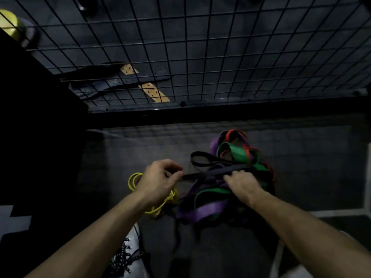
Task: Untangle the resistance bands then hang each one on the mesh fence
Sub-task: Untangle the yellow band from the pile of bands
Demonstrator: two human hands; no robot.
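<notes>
Black band (210, 173) taut between left grip (160, 180) and right grip (242, 184).

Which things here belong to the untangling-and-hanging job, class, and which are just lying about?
Part of the job:
black band, pinched by left hand and gripped by right hand
purple band
green band
red band
yellow band
mesh fence

Lying about:
leather belts behind the fence
yellow-green ball, top left
</notes>
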